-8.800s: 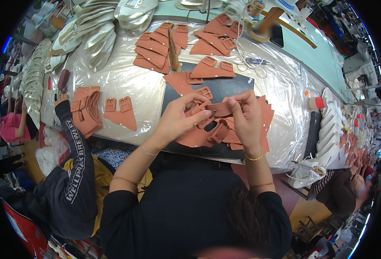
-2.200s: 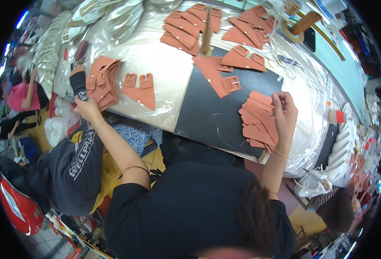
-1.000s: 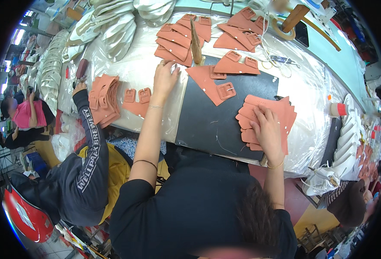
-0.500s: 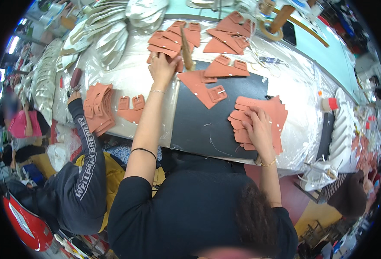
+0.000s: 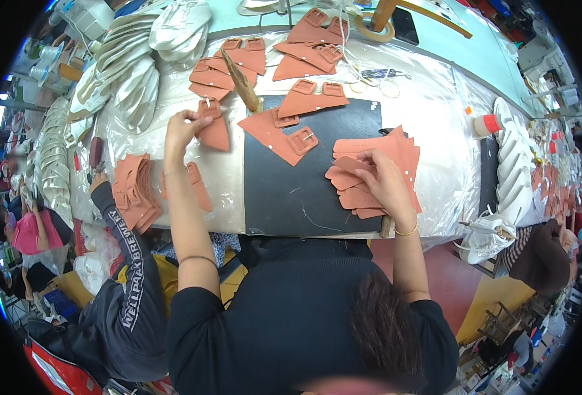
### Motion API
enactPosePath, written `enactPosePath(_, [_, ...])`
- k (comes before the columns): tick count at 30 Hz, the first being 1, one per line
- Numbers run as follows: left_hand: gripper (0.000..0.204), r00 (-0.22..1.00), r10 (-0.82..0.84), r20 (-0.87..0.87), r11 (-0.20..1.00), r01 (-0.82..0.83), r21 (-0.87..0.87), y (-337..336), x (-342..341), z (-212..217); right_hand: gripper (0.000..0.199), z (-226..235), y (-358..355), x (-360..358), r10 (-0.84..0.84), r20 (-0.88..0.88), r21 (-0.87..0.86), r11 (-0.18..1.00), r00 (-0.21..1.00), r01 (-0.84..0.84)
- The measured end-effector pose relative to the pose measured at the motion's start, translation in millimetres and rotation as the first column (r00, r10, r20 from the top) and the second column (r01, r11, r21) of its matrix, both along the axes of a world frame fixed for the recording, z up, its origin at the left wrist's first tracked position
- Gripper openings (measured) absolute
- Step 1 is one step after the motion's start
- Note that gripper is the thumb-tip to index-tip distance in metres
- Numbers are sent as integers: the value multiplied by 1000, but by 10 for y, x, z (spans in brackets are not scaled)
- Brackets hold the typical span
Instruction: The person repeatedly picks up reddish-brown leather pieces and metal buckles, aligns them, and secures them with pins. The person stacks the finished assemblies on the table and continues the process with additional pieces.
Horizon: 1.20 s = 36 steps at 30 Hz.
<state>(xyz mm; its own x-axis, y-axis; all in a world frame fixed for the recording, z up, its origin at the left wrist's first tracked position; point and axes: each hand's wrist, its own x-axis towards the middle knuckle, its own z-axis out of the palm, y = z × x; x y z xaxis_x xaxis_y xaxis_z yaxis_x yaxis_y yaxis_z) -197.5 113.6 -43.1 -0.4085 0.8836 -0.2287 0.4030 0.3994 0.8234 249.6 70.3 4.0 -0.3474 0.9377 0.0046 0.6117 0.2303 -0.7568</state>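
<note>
My left hand (image 5: pixel 183 137) pinches a rust-orange leather piece (image 5: pixel 214 134) by its buckle end, left of the black mat (image 5: pixel 284 204). My right hand (image 5: pixel 384 183), thumb and fingers together, grips a strap-ended leather piece (image 5: pixel 351 164) on top of a fanned stack (image 5: pixel 406 158) at the mat's right. Two buckled pieces, an upper one (image 5: pixel 310 101) and a lower one (image 5: pixel 279 135), lie across the mat's far part. Beyond my left hand is a pile of similar pieces (image 5: pixel 213 79). Another buckled piece (image 5: pixel 198 186) lies partly behind my left forearm.
A pointed wooden peg (image 5: pixel 243 82) stands at the mat's far left corner. A stack of leather pieces (image 5: pixel 135 191) lies near a co-worker's hand (image 5: pixel 98 178) at left. Pale shoe-shaped pieces (image 5: pixel 123 72), snips (image 5: pixel 382 74), a tape roll (image 5: pixel 374 29) and a red-capped container (image 5: pixel 486 124) surround the workspace.
My left hand has drawn a buckled piece away from the far pile, leftward and nearer. My right hand has raised the end of a piece on the stack. The whole view has shifted slightly.
</note>
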Motion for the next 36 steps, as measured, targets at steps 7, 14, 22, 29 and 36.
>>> enactPosePath(7, [26, 900, 17, 436, 999, -30, 21, -1030, 460, 650, 14, 43, 166, -142, 59, -125, -85, 994, 990, -70])
enactPosePath(14, [34, 673, -81, 735, 996, 18, 93, -1033, 1260, 678, 12, 188, 159, -340, 8, -364, -188, 979, 931, -82])
enactPosePath(22, [48, 368, -112, 923, 980, 195, 41, -1106, 1703, 851, 15, 250, 81, -316, -23, -419, -144, 989, 908, -41])
enactPosePath(29, [54, 431, -237, 871, 954, 275, 123, -1137, 1813, 839, 14, 388, 114, -330, 71, -492, -182, 966, 868, -182])
enactPosePath(36, [53, 404, -268, 874, 929, 348, 124, -1145, 1825, 835, 13, 527, 199, -322, 136, -494, -252, 923, 859, -291])
